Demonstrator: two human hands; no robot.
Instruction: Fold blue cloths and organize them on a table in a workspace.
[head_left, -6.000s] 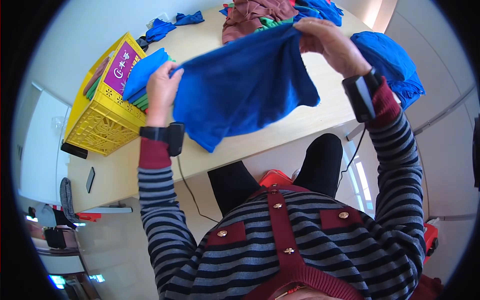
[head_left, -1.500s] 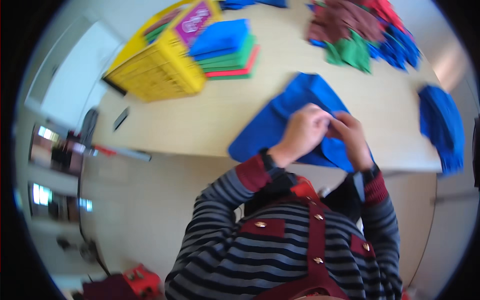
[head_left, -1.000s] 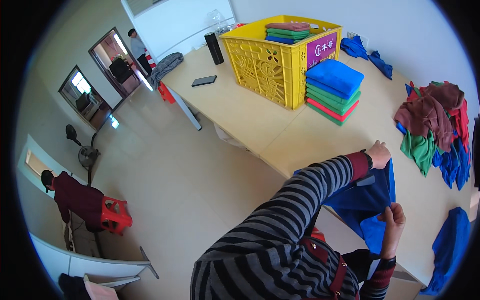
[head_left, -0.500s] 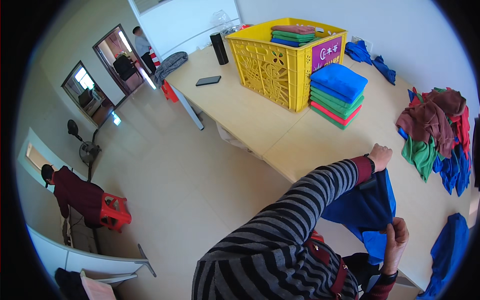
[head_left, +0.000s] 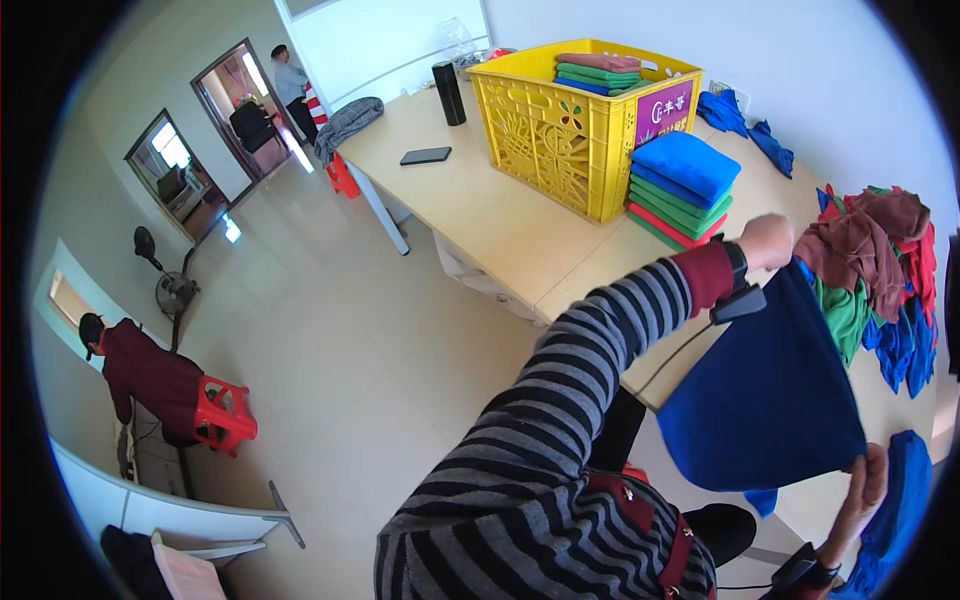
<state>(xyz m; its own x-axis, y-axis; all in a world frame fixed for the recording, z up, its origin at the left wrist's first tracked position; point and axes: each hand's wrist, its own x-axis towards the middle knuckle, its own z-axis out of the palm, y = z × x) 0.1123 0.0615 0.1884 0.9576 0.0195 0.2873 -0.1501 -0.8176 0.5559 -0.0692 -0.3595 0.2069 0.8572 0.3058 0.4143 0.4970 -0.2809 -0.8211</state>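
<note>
A blue cloth hangs stretched between my two hands over the table's near edge. My left hand is closed on its upper corner, with the cloth falling below the fist. Lower right, the fingers of my right hand pinch its other corner. Just beyond my left hand stands a neat stack of folded cloths, blue on top with green and red below. To its right lies a loose heap of brown, red, green and blue cloths. Another blue cloth lies crumpled beside my right hand.
A yellow crate holding folded cloths stands behind the stack. Two blue cloths lie by the wall. A phone, a black cylinder and a grey garment are on the table's far left. A person sits on a red stool.
The blue cloth, bunched and folded earlier, is now spread out taut. My right hand has moved down and right, my left hand slightly up. The view has shifted a little.
</note>
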